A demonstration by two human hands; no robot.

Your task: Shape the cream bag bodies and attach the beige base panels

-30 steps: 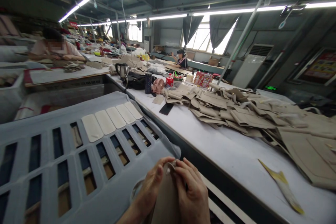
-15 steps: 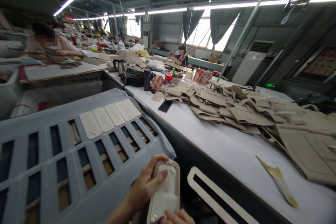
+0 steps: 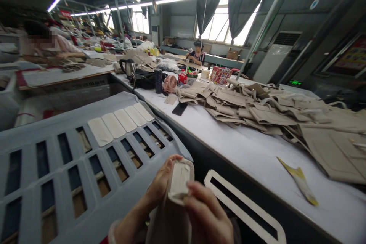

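In the lower middle of the head view is a beige bag piece (image 3: 168,221) with a rounded end and a white panel (image 3: 179,177) set inside a raised rim. My left hand (image 3: 159,183) is wrapped round its left side near the top. With bent fingers, my right hand (image 3: 210,211) pinches the lower edge of the white panel, where a fold stands up. The fingertips of my right hand are partly blurred. Just right of my hands, a long white slotted frame (image 3: 243,207) juts out beside the table.
Left lies a grey slotted sheet (image 3: 82,194) with several white rounded pads (image 3: 100,131). Beige pieces (image 3: 257,116) heap on the white table (image 3: 237,152), near a yellowed strip (image 3: 299,181) and a phone (image 3: 180,108). Two co-workers sit farther back.
My right hand has moved up from the panel's lower end to its middle. The lower part of the panel now folds away, and more of the beige piece shows below.
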